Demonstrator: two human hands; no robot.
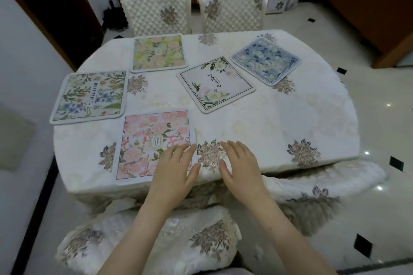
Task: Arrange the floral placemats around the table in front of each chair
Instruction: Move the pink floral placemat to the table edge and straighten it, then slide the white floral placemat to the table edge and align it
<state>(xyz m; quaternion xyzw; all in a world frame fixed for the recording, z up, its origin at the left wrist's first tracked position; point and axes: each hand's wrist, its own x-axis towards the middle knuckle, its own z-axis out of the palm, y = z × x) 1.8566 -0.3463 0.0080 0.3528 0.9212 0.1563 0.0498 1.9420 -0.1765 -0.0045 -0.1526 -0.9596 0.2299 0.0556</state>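
Five floral placemats are out on the oval table [290, 123], which has a cream tablecloth with embroidered flower patches.

The pink one [147, 140] with the oval label sits at about 7 o'clock on the tabletop, right at the near edge. The left hand [176, 167] lies flat on its lower right corner, fingers stretched out and slightly spread, palm down, not gripping anything, just pressing on the mat. The right hand [239, 165] is just beside it at 6 o'clock, also open and flat, fingers together-ish, over the bare tablecloth on top of an embroidered flower [210, 154]. It holds nothing.

The green "BEAUTIFUL" mat [89, 96] is at 9 o'clock near the left edge, squared up nicely. The yellow and peach mat [158, 52] is at 11 o'clock, in front of the left quilted chair [156, 11]. The white mat with cursive "Beautiful" [215, 83] sits close to the middle, rotated at an angle. The blue mat [266, 60] is at 1 o'clock, also skewed, well off to the right of the right far chair [232, 11].

Two more covered chairs show at the near side: one [147, 243] under the forearms, another [321, 187] at 4 o'clock, both tucked close.
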